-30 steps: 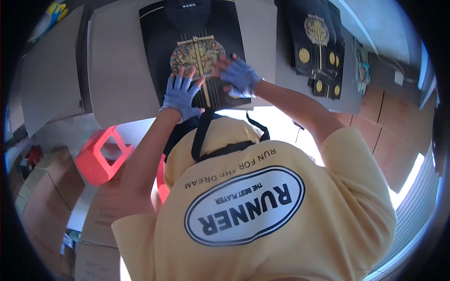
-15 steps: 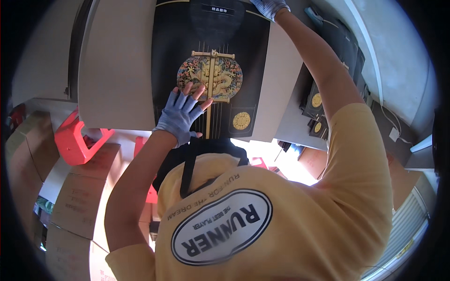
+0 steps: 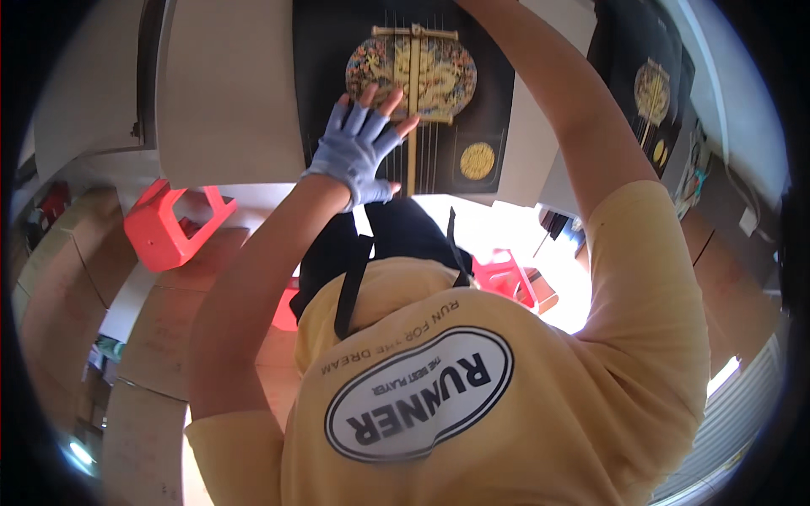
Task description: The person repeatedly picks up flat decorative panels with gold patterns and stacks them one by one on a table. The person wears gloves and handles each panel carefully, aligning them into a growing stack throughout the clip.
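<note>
A flat black printed piece [image 3: 472, 59], perhaps a bag or a cover, lies on the grey-beige table [image 3: 228, 93]. It carries a round, many-coloured dragon design with a gold bar down its middle and a smaller gold disc at its lower right. My left hand [image 3: 359, 152], in a blue-grey glove with bare fingertips, rests flat on it with the fingers spread across the lower left of the design. My right forearm [image 3: 565, 93] reaches over its right side to the top edge of the head view, where the hand is cut off.
More black printed pieces [image 3: 624, 84] lie at the far right, beside cables. A red plastic stool [image 3: 164, 232] stands at the left, near stacked cardboard boxes [image 3: 152, 337]. Another red plastic stool [image 3: 506, 278] shows beyond the table's near edge.
The view has shifted, so the table and black piece sit higher in it. My right hand has passed out of the top edge. My left hand stays flat on the piece.
</note>
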A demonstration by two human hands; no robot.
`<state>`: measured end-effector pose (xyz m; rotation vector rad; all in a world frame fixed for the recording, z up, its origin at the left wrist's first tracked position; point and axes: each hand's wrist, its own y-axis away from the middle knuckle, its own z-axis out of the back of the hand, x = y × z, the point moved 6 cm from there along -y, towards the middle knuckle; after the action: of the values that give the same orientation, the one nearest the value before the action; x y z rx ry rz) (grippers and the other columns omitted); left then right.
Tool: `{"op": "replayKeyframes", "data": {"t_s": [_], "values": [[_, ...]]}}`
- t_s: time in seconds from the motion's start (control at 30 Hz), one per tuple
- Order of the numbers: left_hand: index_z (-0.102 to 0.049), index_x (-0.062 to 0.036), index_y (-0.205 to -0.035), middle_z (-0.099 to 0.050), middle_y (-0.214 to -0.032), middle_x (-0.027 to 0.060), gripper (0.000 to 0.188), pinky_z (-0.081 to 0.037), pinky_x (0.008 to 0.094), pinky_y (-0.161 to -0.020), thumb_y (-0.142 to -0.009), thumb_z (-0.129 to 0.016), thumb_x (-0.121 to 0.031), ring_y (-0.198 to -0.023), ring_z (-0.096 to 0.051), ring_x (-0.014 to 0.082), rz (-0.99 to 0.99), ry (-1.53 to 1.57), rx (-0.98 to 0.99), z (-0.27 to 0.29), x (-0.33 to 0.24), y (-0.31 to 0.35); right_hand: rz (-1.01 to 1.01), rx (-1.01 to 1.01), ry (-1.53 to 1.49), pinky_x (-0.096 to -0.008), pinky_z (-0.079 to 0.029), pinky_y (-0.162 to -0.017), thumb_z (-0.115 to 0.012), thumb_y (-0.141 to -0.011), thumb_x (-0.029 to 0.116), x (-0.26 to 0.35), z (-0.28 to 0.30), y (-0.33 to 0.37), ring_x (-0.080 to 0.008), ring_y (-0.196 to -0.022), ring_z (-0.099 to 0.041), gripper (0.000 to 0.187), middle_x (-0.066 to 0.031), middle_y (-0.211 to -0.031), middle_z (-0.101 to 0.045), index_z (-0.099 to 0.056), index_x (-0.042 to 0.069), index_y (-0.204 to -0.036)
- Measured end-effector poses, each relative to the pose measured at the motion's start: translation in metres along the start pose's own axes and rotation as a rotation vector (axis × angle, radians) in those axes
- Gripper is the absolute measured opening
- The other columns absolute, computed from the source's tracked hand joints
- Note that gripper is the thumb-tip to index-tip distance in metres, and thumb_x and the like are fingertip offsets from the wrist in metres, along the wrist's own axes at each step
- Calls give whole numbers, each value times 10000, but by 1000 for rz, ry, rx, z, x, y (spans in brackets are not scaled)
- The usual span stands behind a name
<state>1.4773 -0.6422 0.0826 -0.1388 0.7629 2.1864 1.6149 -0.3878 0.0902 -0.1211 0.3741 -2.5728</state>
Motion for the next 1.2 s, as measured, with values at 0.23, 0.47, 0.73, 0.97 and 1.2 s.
{"op": "replayKeyframes", "data": {"t_s": [0.23,0.47,0.73,0.97,1.2], "values": [[-155,-320,-1542,23,-1623,80,1035,-24,564,-1168,-713,-662,-679,-1482,66,342,0,-77,-142,-10,3,-3,-154,229,70,-623,-176,-1127,-510,-886,479,75,35,126,-407,-1433,-216,632,-176,-1539,-291,-447,159,-1427],[-191,-333,-1531,-24,-1620,79,874,-59,570,-1162,-818,-525,-711,-1479,11,360,-89,-116,-294,-21,7,-12,-398,336,128,-581,-199,-1140,-469,-923,481,161,75,289,-346,-1440,-230,611,-105,-1560,-265,-350,258,-1479],[-271,-331,-1506,-171,-1584,98,759,-134,572,-1146,-859,-536,-626,-1457,-131,361,-91,-189,-538,-26,7,-10,-842,-116,-284,-542,-315,-1104,-603,-835,193,258,91,350,-436,-1381,-332,550,-196,-1498,-362,-501,101,-1368],[-258,-312,-1514,-196,-1574,116,747,-150,564,-1142,-876,-530,-590,-1435,-155,402,-134,-231,-538,-20,4,-9,-1391,-159,-1090,-402,-449,-997,-550,-940,205,292,41,385,-311,-1207,-547,464,-160,-1312,-561,-459,78,-1376],[-243,-296,-1520,-207,-1572,115,771,-186,563,-1132,-870,-540,-585,-1414,-218,412,-224,-208,-546,-27,7,3,-1882,-563,-2154,-438,-504,-903,-584,-943,452,264,10,368,-356,-1164,-574,658,-195,-1249,-556,-364,38,-1406]]}}
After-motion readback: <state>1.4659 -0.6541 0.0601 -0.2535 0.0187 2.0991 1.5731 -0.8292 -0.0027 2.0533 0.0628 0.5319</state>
